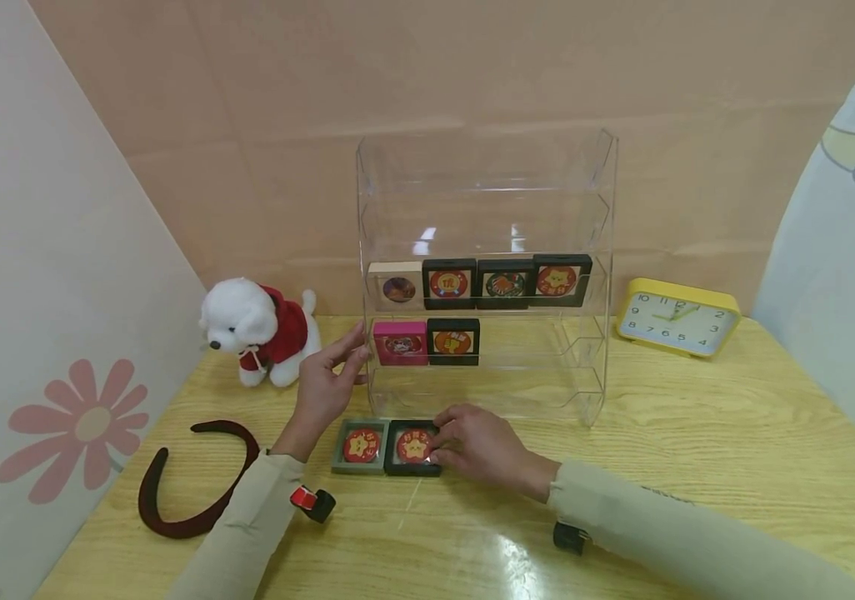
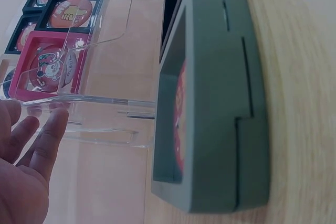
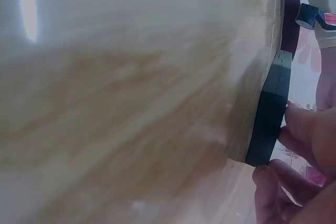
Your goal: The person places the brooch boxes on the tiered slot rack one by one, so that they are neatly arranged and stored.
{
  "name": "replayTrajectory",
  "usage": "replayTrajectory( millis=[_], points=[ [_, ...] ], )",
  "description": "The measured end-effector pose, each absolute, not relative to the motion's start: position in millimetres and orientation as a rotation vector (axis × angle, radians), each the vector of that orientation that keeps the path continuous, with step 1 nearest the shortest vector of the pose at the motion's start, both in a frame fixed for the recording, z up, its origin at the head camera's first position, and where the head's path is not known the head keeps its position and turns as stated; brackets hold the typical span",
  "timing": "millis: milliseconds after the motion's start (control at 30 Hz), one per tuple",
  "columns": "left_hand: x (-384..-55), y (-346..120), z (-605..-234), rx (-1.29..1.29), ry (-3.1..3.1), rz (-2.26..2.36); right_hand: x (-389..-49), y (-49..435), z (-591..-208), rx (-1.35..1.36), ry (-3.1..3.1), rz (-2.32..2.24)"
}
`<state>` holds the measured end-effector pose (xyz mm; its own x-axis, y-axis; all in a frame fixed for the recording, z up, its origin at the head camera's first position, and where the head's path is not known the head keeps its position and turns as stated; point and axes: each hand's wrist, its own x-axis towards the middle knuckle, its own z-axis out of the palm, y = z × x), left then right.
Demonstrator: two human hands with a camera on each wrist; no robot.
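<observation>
A clear tiered display rack [image 1: 487, 400] stands upright at the back of the table. My left hand [image 1: 328, 383] holds its left side panel, fingertips at the panel's edge; the left wrist view shows these fingers [image 2: 44, 148] beside a pink badge frame [image 2: 52, 69]. In front of the rack, a grey badge frame [image 1: 339, 457] and a black badge frame [image 1: 414, 471] lie side by side, each showing a round red badge with a yellow star. My right hand [image 1: 483, 446] pinches the black frame's right end. Seen from the right wrist, fingertips meet the black frame [image 3: 269, 121] at its corner and face.
Several badge frames, such as a cream one [image 1: 375, 275], sit on two of the rack's tiers. A white plush dog [image 1: 288, 333] in red stands at left, behind a dark red headband [image 1: 187, 525]. At the right is a yellow clock [image 1: 678, 317].
</observation>
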<state>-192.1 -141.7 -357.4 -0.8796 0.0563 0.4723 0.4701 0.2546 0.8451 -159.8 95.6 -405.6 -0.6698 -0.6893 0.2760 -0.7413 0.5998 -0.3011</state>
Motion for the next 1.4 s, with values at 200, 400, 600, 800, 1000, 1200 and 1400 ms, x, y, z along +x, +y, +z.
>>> replayTrajectory(
  millis=[200,400,600,800,1000,1200,1400],
  points=[
    [-192.1,-141.5,-358.3,-0.486,-2.178,-1.67,-156.9,97.6,-407.0,1.185,-2.711,0.667],
    [-191.7,-140.7,-357.9,-0.477,-2.175,-1.668,-154.4,97.7,-405.2,1.106,-2.787,0.7],
    [-191.2,-140.3,-356.7,-0.472,-2.172,-1.673,-152.7,97.5,-401.6,1.05,-2.89,0.654],
    [-191.3,-140.3,-356.1,-0.475,-2.174,-1.675,-150.2,99.1,-397.8,1.01,-2.97,0.693],
    [-191.7,-140.5,-356.8,-0.478,-2.172,-1.662,-151.3,99.9,-399.8,0.99,-2.992,0.667],
    [-192.3,-140.5,-358.2,-0.487,-2.163,-1.65,-151.9,100.0,-402.9,0.997,-2.994,0.708],
    [-192.3,-140.6,-358.0,-0.483,-2.173,-1.651,-151.9,102.1,-406.2,1.009,-2.964,0.91]
  ],
)
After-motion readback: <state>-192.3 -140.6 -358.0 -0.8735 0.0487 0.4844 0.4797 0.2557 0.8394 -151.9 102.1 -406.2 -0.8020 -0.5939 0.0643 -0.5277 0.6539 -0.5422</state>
